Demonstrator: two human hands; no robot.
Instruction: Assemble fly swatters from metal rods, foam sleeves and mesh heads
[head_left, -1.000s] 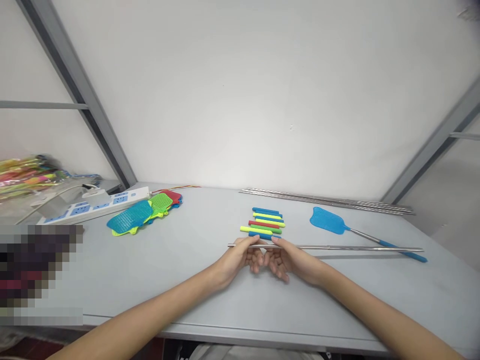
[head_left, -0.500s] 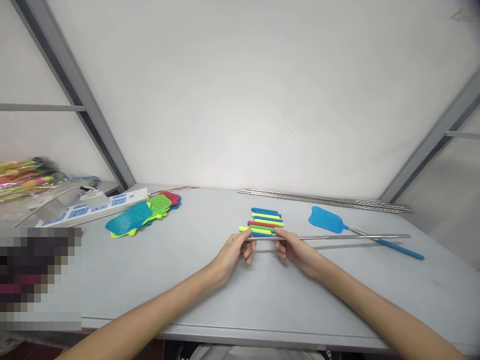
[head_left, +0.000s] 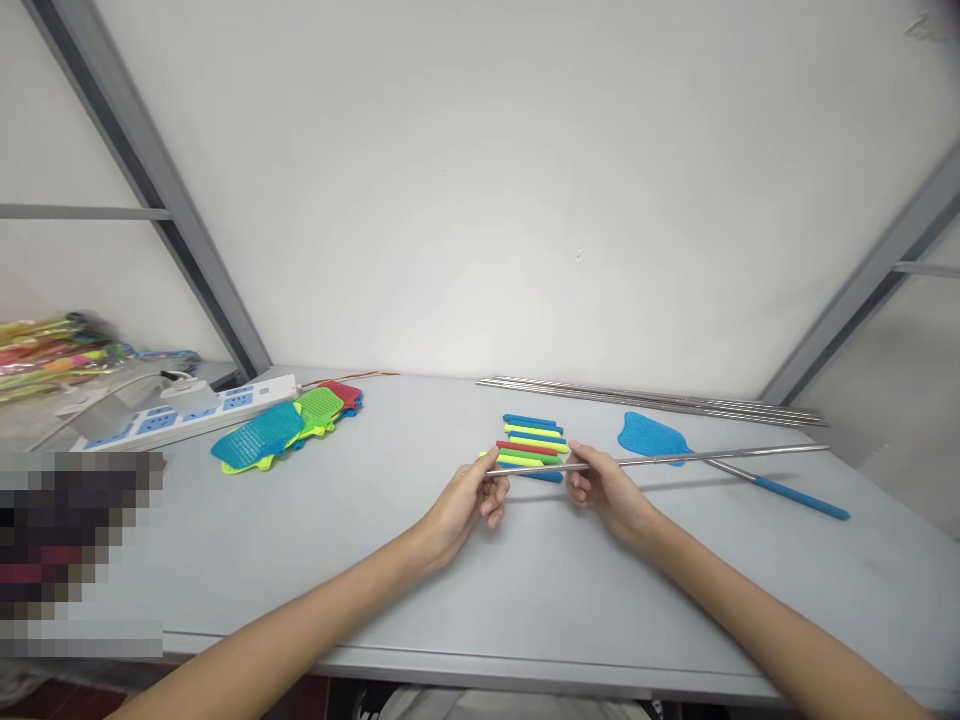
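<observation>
A thin metal rod (head_left: 709, 456) is held above the table between both hands, its right end tilted slightly up. My left hand (head_left: 476, 502) pinches the rod at its left end. My right hand (head_left: 604, 487) grips it a short way to the right, thumb on top. Just behind the hands lies a row of coloured plastic handle tubes (head_left: 529, 449) in blue, yellow, red and green. A blue fly swatter (head_left: 651, 436) with a metal shaft and blue handle rests at the right, partly behind the rod.
Several metal rods (head_left: 652, 397) lie along the wall at the back right. Stacked swatter heads (head_left: 259, 437) sit on the left beside a white power strip (head_left: 202, 412) with a cable. Bagged colourful items (head_left: 52, 345) are at the far left. A grey table (head_left: 420, 610) carries everything.
My right hand has shifted right along the rod, away from my left hand. The rod's right end has risen, and its left end has moved slightly right.
</observation>
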